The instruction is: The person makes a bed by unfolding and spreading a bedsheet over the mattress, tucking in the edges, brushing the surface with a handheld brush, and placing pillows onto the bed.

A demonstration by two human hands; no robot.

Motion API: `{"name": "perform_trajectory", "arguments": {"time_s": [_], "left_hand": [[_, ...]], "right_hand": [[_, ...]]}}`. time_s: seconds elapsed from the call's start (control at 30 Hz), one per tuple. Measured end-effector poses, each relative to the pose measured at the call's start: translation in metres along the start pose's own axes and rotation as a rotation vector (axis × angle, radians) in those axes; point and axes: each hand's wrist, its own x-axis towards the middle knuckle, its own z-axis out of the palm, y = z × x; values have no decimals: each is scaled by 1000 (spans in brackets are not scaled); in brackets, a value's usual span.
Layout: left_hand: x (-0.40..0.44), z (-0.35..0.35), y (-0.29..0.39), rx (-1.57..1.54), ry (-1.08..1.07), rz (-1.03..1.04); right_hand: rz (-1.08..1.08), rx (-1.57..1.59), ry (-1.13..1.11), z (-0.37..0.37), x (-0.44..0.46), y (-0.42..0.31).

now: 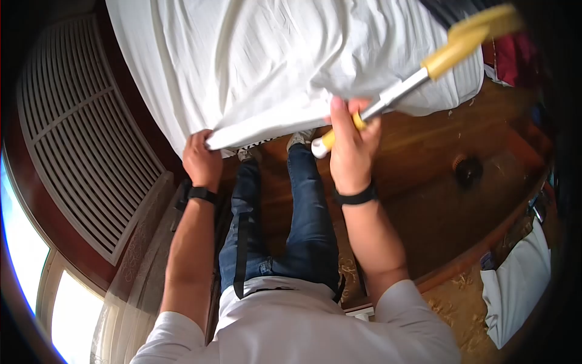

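A white sheet (273, 60) with loose folds covers the surface in front of me. My left hand (202, 161) grips the near edge of the sheet at its left corner. My right hand (353, 145) is wrapped round the handle of a brush-like tool (403, 85), which has a yellow grip, a silver shaft and a yellow head. The tool slants up to the right over the sheet, its far end blurred. My right fingers are also beside the sheet's edge; whether they pinch it I cannot tell.
A slatted panel (79, 127) stands on the left, above a lace curtain (130, 291) and bright window. Wooden floor (418, 142) shows on the right, with a dark round object (467, 171). White cloth (518, 285) lies at the lower right.
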Motion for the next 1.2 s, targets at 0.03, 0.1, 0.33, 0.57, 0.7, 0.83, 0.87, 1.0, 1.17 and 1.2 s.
{"name": "perform_trajectory", "arguments": {"time_s": [0.03,0.1,0.33,0.57,0.7,0.83,0.87,1.0,1.17,1.2], "left_hand": [[17,-15,-12,67,16,-13],[51,-23,-46,124,-51,-37],[69,6,-69,222,-331,-63],[-11,53,-95,208,-187,-275],[-71,39,-152,209,-119,-504],[-100,5,-198,55,-36,-901],[-88,-4,-202,6,129,-792],[-4,-67,-178,-135,441,-603],[84,-101,-171,-495,439,-507],[92,-101,-171,-595,474,-477]], "right_hand": [[-46,-76,-91,14,24,-1],[-242,-6,-250,40,73,14],[-26,-616,-395,-59,34,49],[35,-1367,-702,-186,-75,88],[61,-1552,-900,-196,-76,82],[-27,-1504,-892,-169,-59,72],[-37,-1502,-893,-160,-52,75],[6,-1499,-1045,-122,-46,91],[-17,-1534,-1434,-96,-46,98],[-19,-1534,-1464,-92,-47,94]]}}
